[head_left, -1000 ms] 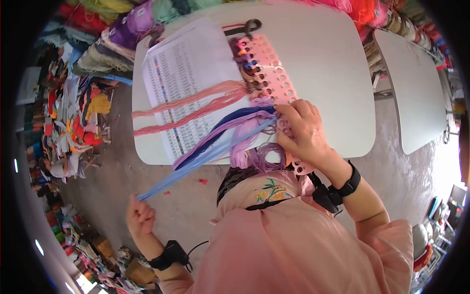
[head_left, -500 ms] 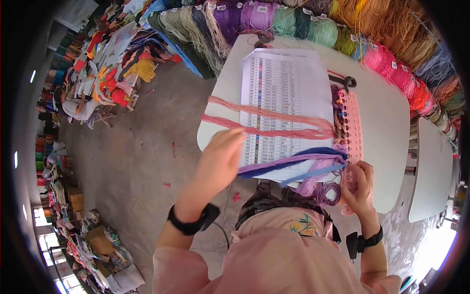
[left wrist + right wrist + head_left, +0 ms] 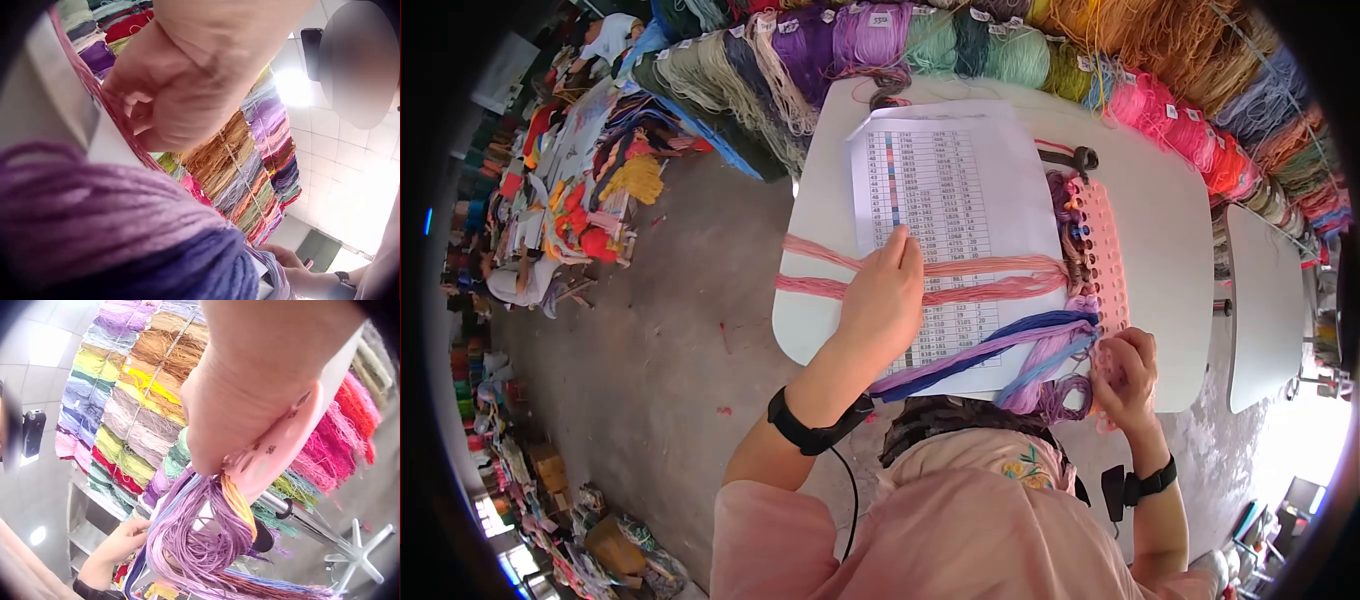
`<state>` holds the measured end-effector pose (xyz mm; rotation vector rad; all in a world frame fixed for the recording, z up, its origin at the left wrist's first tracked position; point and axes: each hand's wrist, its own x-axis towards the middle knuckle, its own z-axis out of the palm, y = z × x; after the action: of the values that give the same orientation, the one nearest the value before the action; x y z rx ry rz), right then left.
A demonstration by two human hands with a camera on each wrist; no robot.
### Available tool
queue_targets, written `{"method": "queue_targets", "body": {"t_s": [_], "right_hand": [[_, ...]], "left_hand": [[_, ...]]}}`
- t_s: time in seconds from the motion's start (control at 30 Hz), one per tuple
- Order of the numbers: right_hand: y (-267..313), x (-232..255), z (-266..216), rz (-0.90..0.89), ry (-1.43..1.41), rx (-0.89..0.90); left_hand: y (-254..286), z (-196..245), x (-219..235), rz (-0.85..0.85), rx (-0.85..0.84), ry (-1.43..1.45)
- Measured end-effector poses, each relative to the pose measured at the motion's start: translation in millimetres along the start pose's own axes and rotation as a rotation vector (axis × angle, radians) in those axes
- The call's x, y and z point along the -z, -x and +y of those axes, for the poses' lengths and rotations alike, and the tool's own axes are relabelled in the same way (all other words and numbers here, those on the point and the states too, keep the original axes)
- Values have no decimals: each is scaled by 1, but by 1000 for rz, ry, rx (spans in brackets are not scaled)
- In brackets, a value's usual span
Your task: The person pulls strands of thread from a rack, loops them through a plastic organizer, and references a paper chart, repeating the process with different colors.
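Observation:
On a printed chart (image 3: 940,190), the left hand (image 3: 882,305) lies over two pink thread bundles (image 3: 990,290), its index finger extended up the rows. The left wrist view shows that hand (image 3: 187,81) with some fingers bent. At the lower end of a pink board with holes (image 3: 1103,255), the right hand (image 3: 1130,380) grips the edge. Dark blue and lilac threads (image 3: 1000,335) and a light blue bundle (image 3: 1045,368) hang from the board beside it. Purple loops (image 3: 200,537) dangle below the right hand (image 3: 244,406) in the right wrist view.
A white table (image 3: 1170,250) carries chart and board, with a dark looped cord (image 3: 1086,158) at the board's top. Yarn hanks (image 3: 1000,60) line the far edge. A second white table (image 3: 1280,300) stands right; another person (image 3: 525,280) sits at the left.
The left hand has let go of the blue and lilac threads at the lower left and moved up and right onto the chart. The right hand stays at the board. The head view has shifted.

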<state>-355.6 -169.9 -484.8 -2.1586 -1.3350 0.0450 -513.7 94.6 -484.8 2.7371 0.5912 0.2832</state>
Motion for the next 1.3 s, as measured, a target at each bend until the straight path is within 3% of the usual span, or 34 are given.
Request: {"method": "queue_targets", "body": {"t_s": [0.23,0.43,1.3], "right_hand": [[2,-4,1,38,6,-12],[1,-3,1,10,6,-2],[1,-5,0,63,-8,-21]], "left_hand": [[-1,-6,-2,52,-124,-21],[-4,-5,2,-52,-72,28],[-5,-3,3,-66,-60,34]]}}
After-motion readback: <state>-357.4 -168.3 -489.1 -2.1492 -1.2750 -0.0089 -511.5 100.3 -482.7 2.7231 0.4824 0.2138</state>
